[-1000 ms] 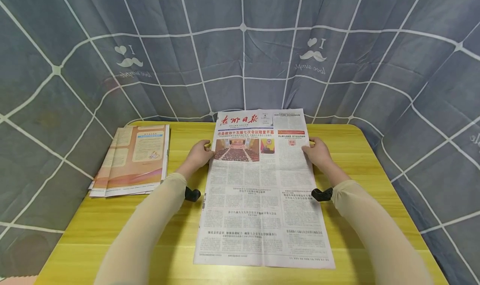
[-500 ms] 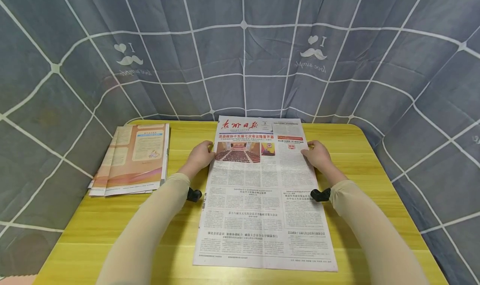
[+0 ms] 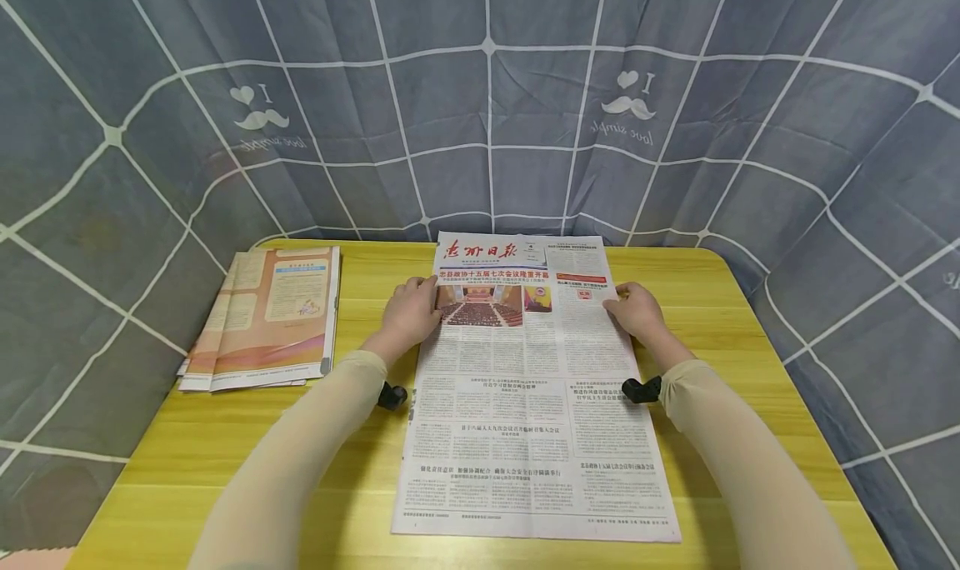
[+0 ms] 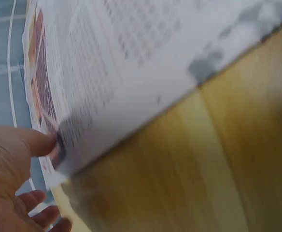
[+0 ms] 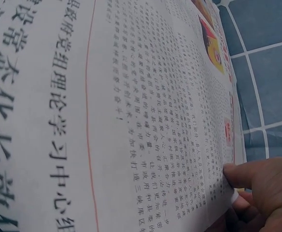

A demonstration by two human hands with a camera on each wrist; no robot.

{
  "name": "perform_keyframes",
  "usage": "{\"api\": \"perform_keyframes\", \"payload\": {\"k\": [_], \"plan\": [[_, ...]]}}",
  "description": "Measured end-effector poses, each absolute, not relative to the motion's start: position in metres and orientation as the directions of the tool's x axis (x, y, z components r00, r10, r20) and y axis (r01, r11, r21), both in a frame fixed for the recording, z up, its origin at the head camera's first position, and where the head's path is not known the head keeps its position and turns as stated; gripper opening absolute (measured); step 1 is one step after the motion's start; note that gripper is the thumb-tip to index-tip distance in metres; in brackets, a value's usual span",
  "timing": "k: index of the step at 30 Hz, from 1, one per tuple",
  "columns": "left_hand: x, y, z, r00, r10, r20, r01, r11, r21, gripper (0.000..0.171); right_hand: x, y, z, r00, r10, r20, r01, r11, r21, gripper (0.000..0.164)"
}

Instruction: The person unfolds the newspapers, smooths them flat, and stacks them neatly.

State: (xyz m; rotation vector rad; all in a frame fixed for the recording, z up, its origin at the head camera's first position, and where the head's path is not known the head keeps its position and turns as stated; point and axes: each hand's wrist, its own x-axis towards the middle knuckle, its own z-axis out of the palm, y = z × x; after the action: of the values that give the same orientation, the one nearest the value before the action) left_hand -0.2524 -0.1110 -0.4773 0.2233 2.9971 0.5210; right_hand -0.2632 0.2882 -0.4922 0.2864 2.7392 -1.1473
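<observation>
A newspaper [image 3: 487, 403] with a red masthead and a colour photo of a hall lies lengthwise before me on the table. At its left edge, beside the photo, my left hand [image 3: 408, 312] holds the paper. The left wrist view shows the thumb [image 4: 43, 143] on the printed side and several fingers below the edge. My right hand [image 3: 636, 310] pinches the right edge at about the same height. In the right wrist view its thumb [image 5: 237, 175] lies on top, with the other fingers partly hidden beneath the sheet.
A stack of folded papers [image 3: 277, 328] with an orange and pink printed cover lies at the left of the yellow wooden table [image 3: 720, 328]. A grey curtain [image 3: 540, 103] with white grid lines surrounds the table's back and sides.
The newspaper's top edge has come slightly toward me, then the sheet shifted a little right. My left hand has moved right, further over the paper's edge. The right hand has barely moved.
</observation>
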Motion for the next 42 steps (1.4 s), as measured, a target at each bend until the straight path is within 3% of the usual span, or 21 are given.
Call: {"api": "perform_keyframes", "payload": {"k": [5, 10, 15, 23, 34, 42], "plan": [[-0.243, -0.093, -0.478, -0.929, 0.367, -0.051, 0.337, 0.894, 0.296, 0.074, -0.263, 0.287, -0.493, -0.968, 0.124, -0.216, 0.241, 0.693, -0.68, 0.058], [-0.225, -0.066, -0.476, -0.786, 0.607, -0.12, 0.552, 0.776, 0.307, 0.075, -0.261, 0.286, -0.493, -0.972, 0.129, -0.195, 0.228, 0.701, -0.676, 0.057], [-0.207, -0.042, -0.475, -0.684, 0.704, -0.194, 0.645, 0.707, 0.292, 0.079, -0.261, 0.287, -0.494, -0.973, 0.133, -0.188, 0.227, 0.704, -0.673, 0.058], [-0.199, -0.03, -0.48, -0.678, 0.701, -0.221, 0.661, 0.713, 0.236, 0.089, -0.261, 0.287, -0.494, -0.972, 0.138, -0.19, 0.232, 0.697, -0.679, 0.058], [-0.199, -0.025, -0.48, -0.69, 0.671, -0.272, 0.649, 0.74, 0.178, 0.086, -0.257, 0.292, -0.489, -0.954, 0.151, -0.259, 0.296, 0.598, -0.745, 0.064], [-0.201, -0.022, -0.478, -0.694, 0.656, -0.296, 0.641, 0.75, 0.162, 0.085, -0.233, 0.305, -0.49, -0.945, 0.016, -0.325, 0.27, 0.598, -0.755, 0.08]]}}
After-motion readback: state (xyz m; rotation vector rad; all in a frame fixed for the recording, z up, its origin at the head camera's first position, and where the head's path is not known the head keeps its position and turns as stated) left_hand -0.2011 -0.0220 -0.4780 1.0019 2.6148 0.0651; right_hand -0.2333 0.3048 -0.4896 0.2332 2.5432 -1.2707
